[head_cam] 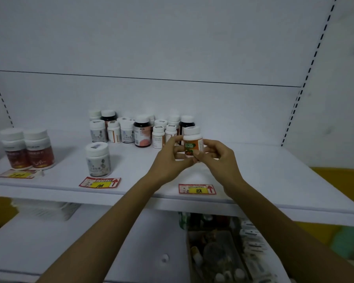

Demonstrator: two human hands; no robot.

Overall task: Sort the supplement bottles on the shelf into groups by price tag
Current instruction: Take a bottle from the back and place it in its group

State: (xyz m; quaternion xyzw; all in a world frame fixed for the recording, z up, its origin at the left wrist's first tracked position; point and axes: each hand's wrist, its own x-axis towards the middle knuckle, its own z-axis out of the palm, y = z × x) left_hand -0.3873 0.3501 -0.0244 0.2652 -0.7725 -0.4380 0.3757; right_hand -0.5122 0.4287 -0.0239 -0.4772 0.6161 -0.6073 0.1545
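Shelf (253,180), left to right: two red-labelled bottles (28,149) behind a front-edge tag; white bottle (98,159) behind the 108 tag (100,182); unsorted bottle cluster (141,130) at the back; orange-labelled bottle (192,142), upright, lifted above the 88 tag (197,189), pinched between left hand (172,155) and right hand (218,157).

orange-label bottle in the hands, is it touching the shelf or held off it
Apart. The head view shows the orange-label bottle pinched between the left hand and right hand, with fingers under its base and the shelf surface lower.
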